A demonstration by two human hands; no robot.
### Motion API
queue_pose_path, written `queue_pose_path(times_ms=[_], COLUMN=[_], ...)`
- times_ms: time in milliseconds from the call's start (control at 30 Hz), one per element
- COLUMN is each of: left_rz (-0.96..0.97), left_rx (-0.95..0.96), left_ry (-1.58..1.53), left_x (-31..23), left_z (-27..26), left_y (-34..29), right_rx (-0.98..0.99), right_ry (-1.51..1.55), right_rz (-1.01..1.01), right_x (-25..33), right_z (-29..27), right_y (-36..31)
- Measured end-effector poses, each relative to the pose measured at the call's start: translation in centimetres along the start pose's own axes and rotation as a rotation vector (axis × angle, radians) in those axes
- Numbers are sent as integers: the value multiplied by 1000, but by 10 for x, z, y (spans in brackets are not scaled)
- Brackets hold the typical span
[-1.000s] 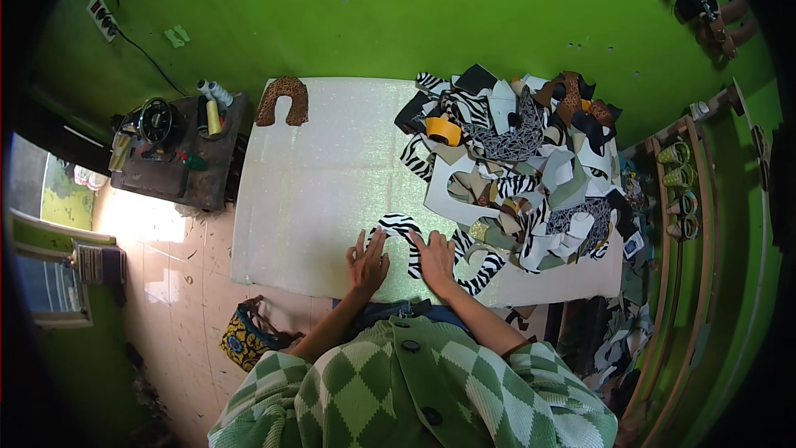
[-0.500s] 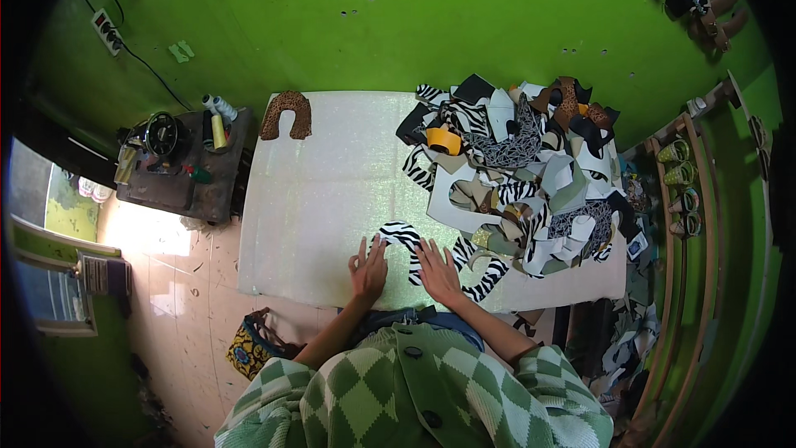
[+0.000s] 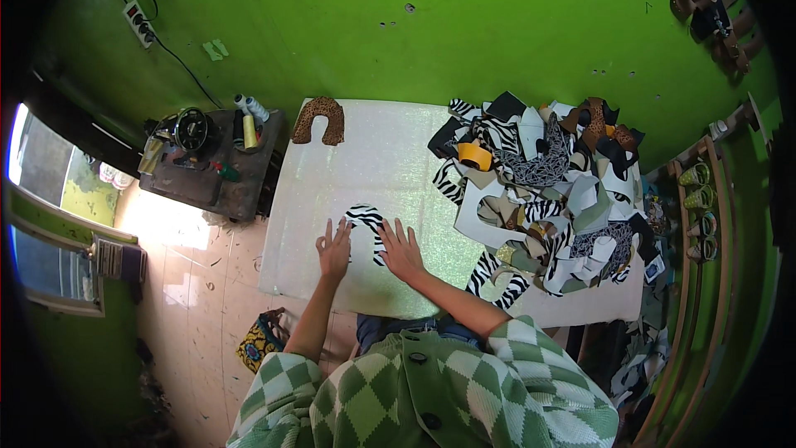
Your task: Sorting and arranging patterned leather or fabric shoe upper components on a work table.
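A horseshoe-shaped zebra-print piece [image 3: 362, 214] lies on the pale sheet covering the table [image 3: 290, 199], its curved top pointing away from me. My left hand [image 3: 335, 250] rests flat along its left arm, fingers outstretched. On the opposite arm lies my right hand [image 3: 401, 252], also flat with fingers spread; the hands partly hide the piece. A second zebra-print curved piece [image 3: 482, 272] is right of my right forearm, at the edge of a heap of scraps [image 3: 531, 191]. Near the table's far left corner sits a leopard-print horseshoe piece [image 3: 308, 126].
Left of the table stands a sewing machine [image 3: 192, 129] on a dark stand, with thread cones [image 3: 249, 131]. A patterned bag [image 3: 259, 344] is on the floor at the near left. Shoes sit on a wooden rack [image 3: 715, 199] to the right.
Both hands and the zebra-print piece have slid left and farther across the table. The second zebra-print piece now lies apart from my right hand. The whole view has shifted a little.
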State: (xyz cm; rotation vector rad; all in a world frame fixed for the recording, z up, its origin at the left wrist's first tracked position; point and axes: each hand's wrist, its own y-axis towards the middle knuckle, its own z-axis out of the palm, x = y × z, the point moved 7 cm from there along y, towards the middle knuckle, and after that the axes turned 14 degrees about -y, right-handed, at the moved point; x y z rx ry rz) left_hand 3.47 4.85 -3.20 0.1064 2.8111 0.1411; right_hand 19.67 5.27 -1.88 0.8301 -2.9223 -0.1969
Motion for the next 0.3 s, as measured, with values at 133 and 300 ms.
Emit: queue_pose_path(times_ms=[133, 300], left_rz=[-3, -135], left_rx=[51, 72], left_ry=[10, -116], left_x=[12, -5], left_z=[-2, 12], left_y=[14, 15], right_rx=[47, 54], right_ry=[-9, 192], right_rz=[-5, -47], right_x=[5, -25], right_z=[4, -7], right_y=[16, -1])
